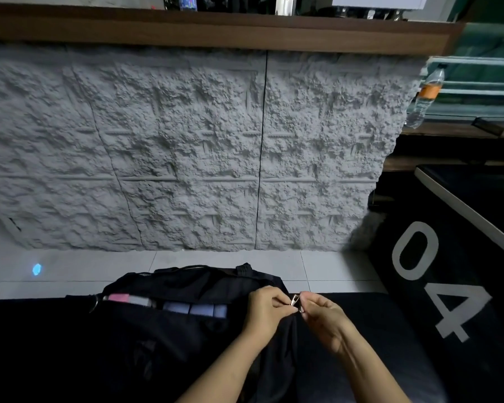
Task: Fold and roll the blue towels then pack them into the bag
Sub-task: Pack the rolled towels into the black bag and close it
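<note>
A black bag (186, 286) lies on a dark surface in front of me, its long zip opening gaping. Inside the opening sit rolled blue towels (195, 310) side by side, with a pink and white item (128, 298) to their left. At the bag's right end, my left hand (266, 308) pinches the bag's edge beside a metal zipper pull (296, 301). My right hand (322, 317) pinches that zipper pull from the right side. Both hands nearly touch each other.
A rough grey textured wall panel (186, 141) rises behind the bag, above a strip of white floor tiles (216, 263). A black mat marked "04" (437, 271) lies at the right. A water bottle (425, 96) stands on a shelf at the upper right.
</note>
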Tool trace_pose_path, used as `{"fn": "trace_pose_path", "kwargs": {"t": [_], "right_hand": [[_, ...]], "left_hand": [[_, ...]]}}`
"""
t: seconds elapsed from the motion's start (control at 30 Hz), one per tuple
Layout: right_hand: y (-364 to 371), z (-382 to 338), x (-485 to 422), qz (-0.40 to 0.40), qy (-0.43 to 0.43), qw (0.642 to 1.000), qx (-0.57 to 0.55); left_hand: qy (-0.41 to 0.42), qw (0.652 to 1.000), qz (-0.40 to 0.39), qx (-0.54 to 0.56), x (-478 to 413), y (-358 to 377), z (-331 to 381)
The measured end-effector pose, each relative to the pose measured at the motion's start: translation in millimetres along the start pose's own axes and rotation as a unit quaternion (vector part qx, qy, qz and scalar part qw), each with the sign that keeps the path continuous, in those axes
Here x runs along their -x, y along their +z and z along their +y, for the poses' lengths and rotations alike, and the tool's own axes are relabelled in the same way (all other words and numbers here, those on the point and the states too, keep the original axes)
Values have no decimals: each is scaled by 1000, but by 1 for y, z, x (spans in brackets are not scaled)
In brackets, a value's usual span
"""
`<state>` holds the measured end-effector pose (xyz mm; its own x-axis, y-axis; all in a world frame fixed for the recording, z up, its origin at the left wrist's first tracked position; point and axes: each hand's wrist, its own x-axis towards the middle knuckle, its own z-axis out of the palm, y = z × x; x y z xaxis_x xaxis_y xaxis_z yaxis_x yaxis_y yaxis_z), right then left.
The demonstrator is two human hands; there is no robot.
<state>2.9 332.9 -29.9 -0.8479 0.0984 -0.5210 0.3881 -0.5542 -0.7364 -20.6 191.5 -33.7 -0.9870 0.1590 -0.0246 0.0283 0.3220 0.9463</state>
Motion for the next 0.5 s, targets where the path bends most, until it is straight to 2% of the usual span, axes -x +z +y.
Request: {"fn": "trace_pose_path", "kwargs": {"t": [0.1,0.2,0.4,0.5], "right_hand": [[0,2,0,-13,4,1000,2],[2,5,1,-3,5,1000,22],[12,4,4,-21,12,1000,-20],[14,1,5,-33,15,999,-26]], "left_hand": [[-36,997,2,73,1,-1,-3],[-64,993,-9,99,1,3,-5],[-52,994,-50,80,7,8,-5],[-49,996,-31,71,7,9,-6]]}}
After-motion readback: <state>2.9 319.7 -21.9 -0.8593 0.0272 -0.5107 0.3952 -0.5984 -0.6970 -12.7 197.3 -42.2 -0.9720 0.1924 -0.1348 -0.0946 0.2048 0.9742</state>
